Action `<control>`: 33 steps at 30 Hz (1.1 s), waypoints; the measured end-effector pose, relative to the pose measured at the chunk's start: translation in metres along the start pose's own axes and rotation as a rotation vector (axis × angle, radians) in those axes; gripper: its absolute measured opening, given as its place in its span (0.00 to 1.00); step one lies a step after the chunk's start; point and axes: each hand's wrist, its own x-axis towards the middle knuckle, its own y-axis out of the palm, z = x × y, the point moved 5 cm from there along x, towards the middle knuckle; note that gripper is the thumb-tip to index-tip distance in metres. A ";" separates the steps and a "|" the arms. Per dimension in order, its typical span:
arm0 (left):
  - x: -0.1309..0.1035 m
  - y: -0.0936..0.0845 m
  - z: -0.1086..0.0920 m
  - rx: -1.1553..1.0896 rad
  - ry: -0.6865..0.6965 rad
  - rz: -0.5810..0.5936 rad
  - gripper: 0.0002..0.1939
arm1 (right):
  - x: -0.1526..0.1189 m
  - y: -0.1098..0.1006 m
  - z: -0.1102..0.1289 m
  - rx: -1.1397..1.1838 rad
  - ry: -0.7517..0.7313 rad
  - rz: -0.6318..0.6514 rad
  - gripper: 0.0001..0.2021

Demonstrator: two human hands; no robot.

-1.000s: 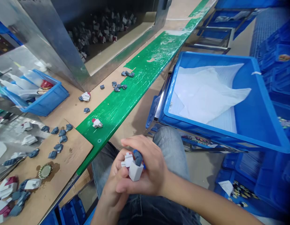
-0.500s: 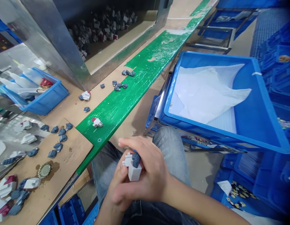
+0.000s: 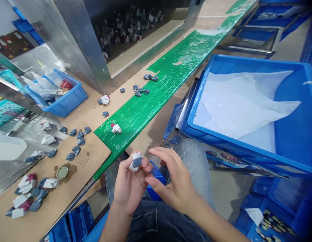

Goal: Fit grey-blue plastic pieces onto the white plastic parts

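Brown cardboard covers the workbench [image 3: 82, 161] on the left, and a glossy green strip [image 3: 156, 90] runs along its near edge toward the far end of the room. Behind the bench stands a slanted sheet-metal hopper [image 3: 77, 43] whose dark opening holds a heap of small white, grey and red moulded parts [image 3: 130, 27]. Loose dark grey plastic pieces [image 3: 76, 141] lie scattered on the cardboard, a further cluster [image 3: 143, 88] sits where cardboard meets green, and one white-and-red part [image 3: 116, 128] rests alone on the green strip. A small blue plastic bin [image 3: 64, 101] with white squeeze bottles stands near the hopper's foot. To the right, a large blue plastic crate [image 3: 292, 134] lined with a white sheet [image 3: 241, 104] sits just beside the person's knees. Over the lap in blue jeans, the left hand [image 3: 129, 183] pinches a small white plastic piece with a dark grey insert [image 3: 135, 162] between thumb and fingertips, held up just below the bench edge. The right hand [image 3: 177, 186] hovers just beside it with fingers loosely spread and curved; its forefinger tip seems to meet the left thumb, and it holds nothing. A small blue object [image 3: 156, 174] shows between the two hands, partly hidden; what it is cannot be told.
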 end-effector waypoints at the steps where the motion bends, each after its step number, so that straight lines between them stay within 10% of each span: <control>1: 0.000 0.001 0.004 -0.038 -0.058 -0.001 0.06 | 0.000 0.004 0.001 -0.039 -0.030 -0.004 0.24; 9: -0.007 0.007 0.026 -0.133 -0.160 -0.094 0.32 | 0.002 0.015 0.004 -0.181 -0.121 0.006 0.26; 33: -0.007 -0.014 0.035 0.107 -0.148 -0.175 0.12 | 0.004 0.003 -0.008 -0.148 -0.219 0.134 0.26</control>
